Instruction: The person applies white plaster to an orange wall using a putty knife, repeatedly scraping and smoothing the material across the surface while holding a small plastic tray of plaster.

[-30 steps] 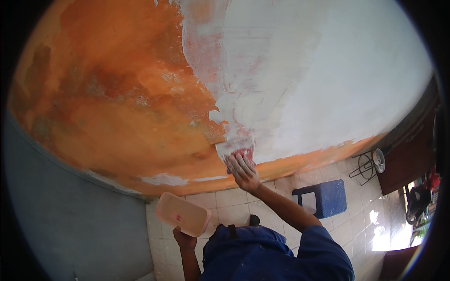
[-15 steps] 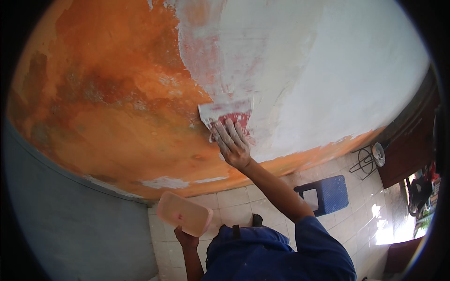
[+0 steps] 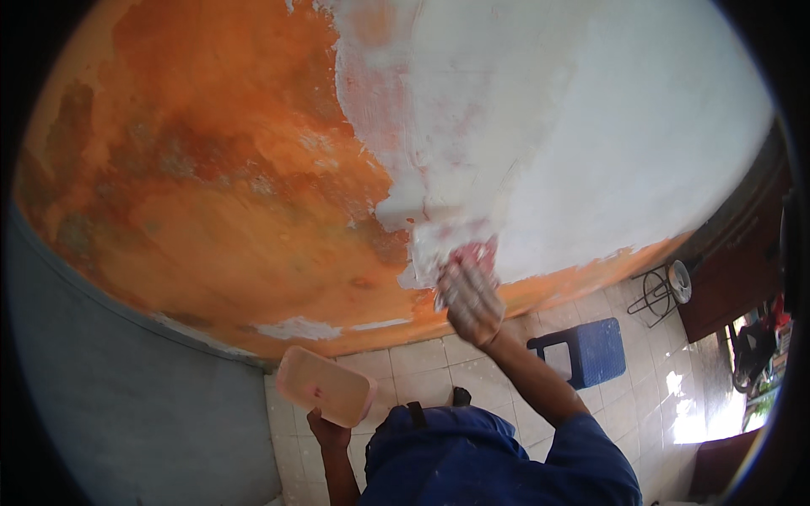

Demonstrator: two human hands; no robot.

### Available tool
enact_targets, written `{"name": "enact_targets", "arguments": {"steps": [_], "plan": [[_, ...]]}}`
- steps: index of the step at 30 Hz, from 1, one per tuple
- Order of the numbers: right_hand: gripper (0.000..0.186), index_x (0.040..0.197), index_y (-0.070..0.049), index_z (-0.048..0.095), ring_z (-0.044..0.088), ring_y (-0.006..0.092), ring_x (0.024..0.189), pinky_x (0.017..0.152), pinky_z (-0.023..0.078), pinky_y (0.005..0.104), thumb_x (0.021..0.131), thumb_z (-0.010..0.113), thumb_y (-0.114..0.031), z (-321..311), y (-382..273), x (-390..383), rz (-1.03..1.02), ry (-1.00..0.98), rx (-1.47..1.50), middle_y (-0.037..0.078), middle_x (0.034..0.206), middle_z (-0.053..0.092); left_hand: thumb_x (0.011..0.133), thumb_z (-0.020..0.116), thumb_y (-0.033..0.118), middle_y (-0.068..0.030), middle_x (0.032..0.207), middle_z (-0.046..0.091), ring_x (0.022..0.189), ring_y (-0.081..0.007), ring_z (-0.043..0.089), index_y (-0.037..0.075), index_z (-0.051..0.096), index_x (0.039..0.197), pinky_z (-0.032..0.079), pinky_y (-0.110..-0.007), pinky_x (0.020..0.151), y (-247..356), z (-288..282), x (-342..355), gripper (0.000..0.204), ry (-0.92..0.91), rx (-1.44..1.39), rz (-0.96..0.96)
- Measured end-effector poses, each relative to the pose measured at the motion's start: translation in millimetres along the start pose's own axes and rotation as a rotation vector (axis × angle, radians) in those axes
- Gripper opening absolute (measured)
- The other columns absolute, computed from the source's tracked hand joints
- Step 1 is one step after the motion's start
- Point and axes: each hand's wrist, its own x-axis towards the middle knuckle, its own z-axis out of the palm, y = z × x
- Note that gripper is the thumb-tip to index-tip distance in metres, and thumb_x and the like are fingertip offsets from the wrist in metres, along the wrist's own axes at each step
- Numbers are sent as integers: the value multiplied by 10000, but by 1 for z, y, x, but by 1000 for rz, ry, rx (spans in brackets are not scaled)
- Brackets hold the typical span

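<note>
My right hand (image 3: 471,301), smeared with white putty, grips a red-backed scraper (image 3: 469,254) pressed flat against the wall. The blade sits at the lower edge of the fresh white putty (image 3: 548,143), where it meets the bare orange wall (image 3: 211,194). My left hand (image 3: 327,433) holds a pale pink rectangular tray (image 3: 325,385) low in front of my body, away from the wall. My blue sleeve and shirt fill the bottom of the view.
A blue plastic stool (image 3: 591,350) stands on the light tiled floor (image 3: 422,358) under my right arm. A wire stand with a round white object (image 3: 666,289) sits by a dark wooden door at right. A grey wall (image 3: 110,396) adjoins at left.
My right hand swept the scraper up the wall half a second ago and has now come back down and to the right. The tray in my left hand stayed put.
</note>
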Motion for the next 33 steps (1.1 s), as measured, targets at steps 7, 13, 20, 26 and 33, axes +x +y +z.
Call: {"name": "enact_targets", "arguments": {"steps": [7,13,20,26,33], "plan": [[316,1087,44,614,533,394,1147,957,435,487,798,490,72,48,36,26,36,7,-130,191,1194,582,719,693,207,-114,1229,510,1135,-278,501,68,418,1270,416,-441,960,-9,-27,16,632,-77,-21,-109],[342,1132,30,574,486,388,1197,992,407,492,797,527,-25,71,11,-91,50,-196,-56,197,1278,517,775,611,248,-130,1260,493,1145,-278,509,44,382,1314,443,-435,956,-16,-22,14,620,-158,-139,-89],[238,1000,42,622,580,375,1081,937,474,469,776,545,64,0,0,-82,83,-112,47,194,1133,606,846,516,259,-143,1284,471,1126,-277,526,23,367,1323,468,-433,947,-13,-16,12,553,-138,-11,-20],[246,1016,39,639,593,356,1071,923,480,452,798,536,89,-20,82,36,63,212,-394,179,1112,626,887,461,221,-159,1275,476,1137,-277,523,22,368,1324,463,-449,952,-24,-34,18,489,-131,104,-29],[345,1098,15,613,572,349,1105,947,461,441,778,514,98,25,77,-47,98,-13,-181,165,1167,603,889,478,269,-152,1279,471,1150,-279,510,0,353,1322,458,-435,958,-38,-14,17,525,-186,-96,-70]]}}
